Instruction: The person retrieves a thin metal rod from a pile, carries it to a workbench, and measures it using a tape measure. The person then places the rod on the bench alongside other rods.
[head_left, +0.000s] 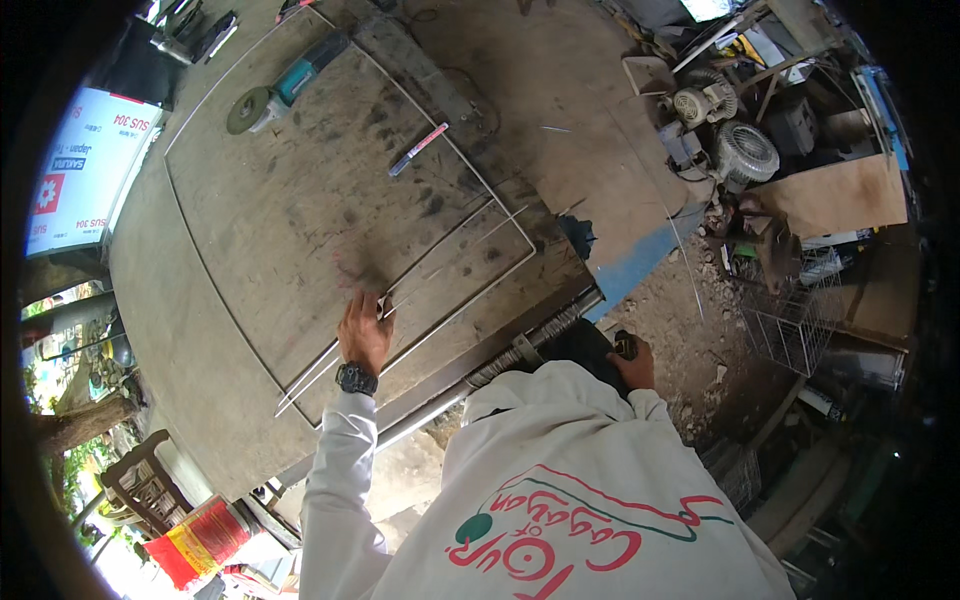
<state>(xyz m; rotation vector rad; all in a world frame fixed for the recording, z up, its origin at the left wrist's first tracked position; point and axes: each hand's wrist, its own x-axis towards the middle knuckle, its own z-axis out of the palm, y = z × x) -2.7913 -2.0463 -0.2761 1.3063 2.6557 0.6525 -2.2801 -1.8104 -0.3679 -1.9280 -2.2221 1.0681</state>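
A large rectangular frame of thin metal rod (208,262) lies on the worn metal work table (270,210). My left hand (365,335), with a dark watch on the wrist, rests over a straight thin metal rod (440,246) that crosses the near end of the frame. Its fingers close around the rod; a small pale bit shows at the fingertips, too small to name. Beside my lap, past the table's near edge, my right hand (636,366) grips a black tape measure (625,346). A marker pen (418,150) lies close to the frame's right side.
An angle grinder (285,92) with a teal body lies at the table's far side. Motors (745,152), a wire basket (795,315) and scrap crowd the right. A boxed sheet stack (85,170) stands at the left, with a wooden chair (150,480) lower down.
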